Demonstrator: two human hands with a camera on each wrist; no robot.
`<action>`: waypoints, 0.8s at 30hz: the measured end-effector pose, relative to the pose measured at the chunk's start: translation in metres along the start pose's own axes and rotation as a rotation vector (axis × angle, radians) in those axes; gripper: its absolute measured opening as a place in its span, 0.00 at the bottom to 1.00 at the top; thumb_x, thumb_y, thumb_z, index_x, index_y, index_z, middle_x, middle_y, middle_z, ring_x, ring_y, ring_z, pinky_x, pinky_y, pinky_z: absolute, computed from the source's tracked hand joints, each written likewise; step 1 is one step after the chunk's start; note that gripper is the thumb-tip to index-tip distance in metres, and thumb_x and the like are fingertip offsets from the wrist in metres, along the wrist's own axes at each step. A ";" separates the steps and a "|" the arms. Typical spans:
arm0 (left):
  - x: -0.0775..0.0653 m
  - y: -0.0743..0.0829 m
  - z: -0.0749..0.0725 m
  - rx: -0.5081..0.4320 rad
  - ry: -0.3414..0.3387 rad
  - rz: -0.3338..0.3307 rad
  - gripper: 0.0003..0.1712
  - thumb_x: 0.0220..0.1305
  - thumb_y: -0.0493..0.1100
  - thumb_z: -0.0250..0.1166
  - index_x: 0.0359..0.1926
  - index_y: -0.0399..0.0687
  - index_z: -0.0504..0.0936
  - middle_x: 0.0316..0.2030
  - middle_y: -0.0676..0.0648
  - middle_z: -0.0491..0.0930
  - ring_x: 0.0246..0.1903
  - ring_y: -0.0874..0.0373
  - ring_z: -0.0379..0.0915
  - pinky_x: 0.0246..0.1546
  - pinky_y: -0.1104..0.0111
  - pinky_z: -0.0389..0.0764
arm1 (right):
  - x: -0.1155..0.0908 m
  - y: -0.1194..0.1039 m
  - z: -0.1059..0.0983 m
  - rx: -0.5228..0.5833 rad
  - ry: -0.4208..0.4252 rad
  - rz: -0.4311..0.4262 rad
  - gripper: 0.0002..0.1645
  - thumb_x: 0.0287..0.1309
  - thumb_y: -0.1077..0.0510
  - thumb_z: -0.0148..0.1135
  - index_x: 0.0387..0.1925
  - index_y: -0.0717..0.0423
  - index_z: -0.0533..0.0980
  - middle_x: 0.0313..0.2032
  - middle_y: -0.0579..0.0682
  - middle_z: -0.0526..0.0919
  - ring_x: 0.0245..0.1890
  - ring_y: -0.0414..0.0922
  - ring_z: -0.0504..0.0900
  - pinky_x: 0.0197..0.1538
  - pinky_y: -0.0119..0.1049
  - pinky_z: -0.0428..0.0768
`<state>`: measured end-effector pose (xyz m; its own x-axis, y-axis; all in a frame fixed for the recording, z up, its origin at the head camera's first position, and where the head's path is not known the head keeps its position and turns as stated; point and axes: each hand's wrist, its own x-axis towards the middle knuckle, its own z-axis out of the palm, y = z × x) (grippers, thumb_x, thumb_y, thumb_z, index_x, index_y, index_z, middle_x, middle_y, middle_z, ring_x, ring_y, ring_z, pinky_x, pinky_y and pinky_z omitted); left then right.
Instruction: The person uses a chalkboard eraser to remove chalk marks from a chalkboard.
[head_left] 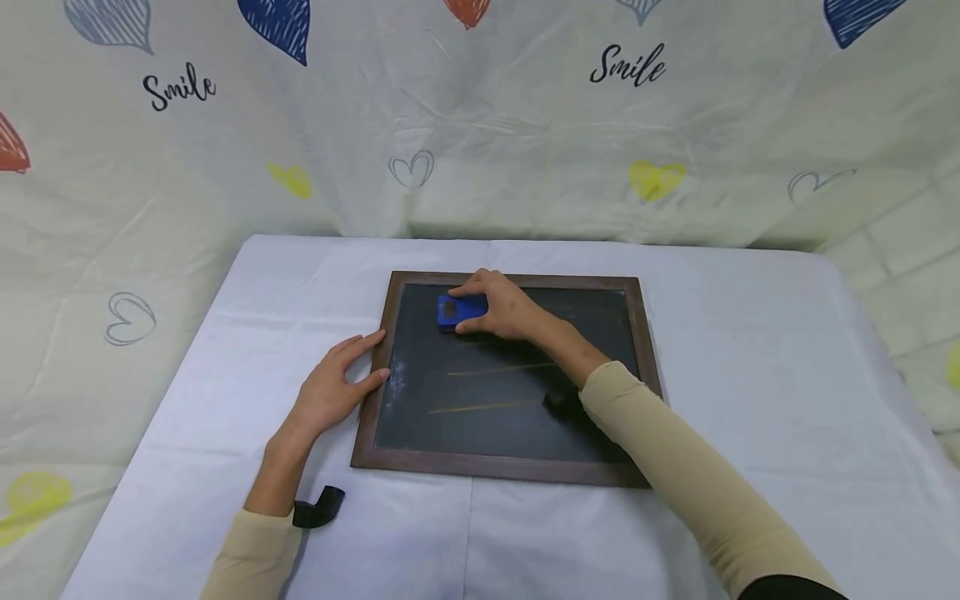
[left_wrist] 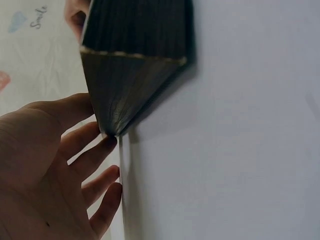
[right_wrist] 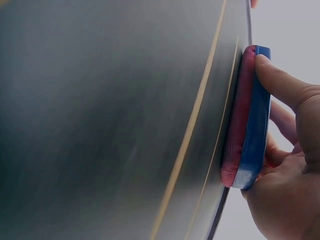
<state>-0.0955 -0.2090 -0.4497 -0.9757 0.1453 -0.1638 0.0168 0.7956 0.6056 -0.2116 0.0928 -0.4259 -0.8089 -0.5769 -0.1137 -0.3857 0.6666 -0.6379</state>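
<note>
A blackboard (head_left: 465, 435) in a brown wooden frame (head_left: 495, 467) lies flat on the table. My right hand (head_left: 510, 308) grips a blue chalkboard eraser (head_left: 448, 311) between thumb and fingers near the board's upper left. In the right wrist view the eraser's red felt pad (right_wrist: 239, 120) faces the board. Yellow chalk lines (head_left: 480, 407) run across the board below the eraser, partly hidden by the right forearm. My left hand (head_left: 333, 383) touches the frame's left side, fingers spread. The left wrist view shows the fingertips at the frame's corner (left_wrist: 135, 75).
A white cloth covers the table (head_left: 765, 375). Behind it hangs a pale curtain (head_left: 517, 192) printed with hearts and lettering. A black wrist camera (head_left: 318, 507) sticks out by the left sleeve; another dark one (head_left: 562, 403) shows over the board beneath the right forearm.
</note>
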 end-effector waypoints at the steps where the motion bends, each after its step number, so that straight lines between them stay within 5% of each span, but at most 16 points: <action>1: 0.000 0.000 0.000 -0.003 -0.001 0.000 0.39 0.73 0.55 0.66 0.80 0.62 0.64 0.79 0.36 0.60 0.79 0.34 0.55 0.72 0.32 0.62 | -0.002 0.002 -0.001 0.001 0.000 0.002 0.37 0.61 0.45 0.76 0.70 0.46 0.76 0.66 0.56 0.74 0.68 0.56 0.71 0.69 0.53 0.76; 24: 0.002 -0.003 0.000 -0.016 0.002 -0.003 0.39 0.72 0.53 0.67 0.80 0.60 0.64 0.79 0.37 0.61 0.80 0.36 0.54 0.74 0.34 0.60 | -0.054 0.056 -0.036 0.031 0.046 0.103 0.40 0.61 0.49 0.76 0.72 0.49 0.74 0.67 0.59 0.72 0.68 0.59 0.71 0.68 0.59 0.74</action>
<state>-0.0975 -0.2110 -0.4517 -0.9762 0.1419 -0.1642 0.0105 0.7866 0.6173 -0.2050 0.1784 -0.4283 -0.8634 -0.4832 -0.1450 -0.2864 0.7060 -0.6477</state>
